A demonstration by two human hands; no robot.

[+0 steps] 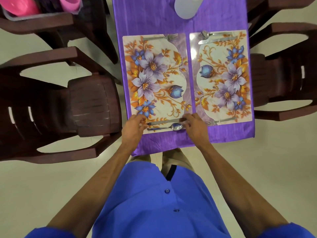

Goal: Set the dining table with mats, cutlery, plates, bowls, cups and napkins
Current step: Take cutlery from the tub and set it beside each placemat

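Two bare hands work the near edge of a floral rectangular placemat (155, 79) on a purple-clothed table (154, 19). The left hand (133, 128), fingers curled, touches the handle ends of a steel table knife (164, 121) and steel spoon (167, 127); the right hand (194, 125), fingers loosely bent, meets their other ends. Whether either hand pinches is unclear. A second floral mat (221, 76) lies just beside, bearing a fork (221, 121). Farther cutlery lines both mats' far edges, before a white cylindrical container (187, 7).
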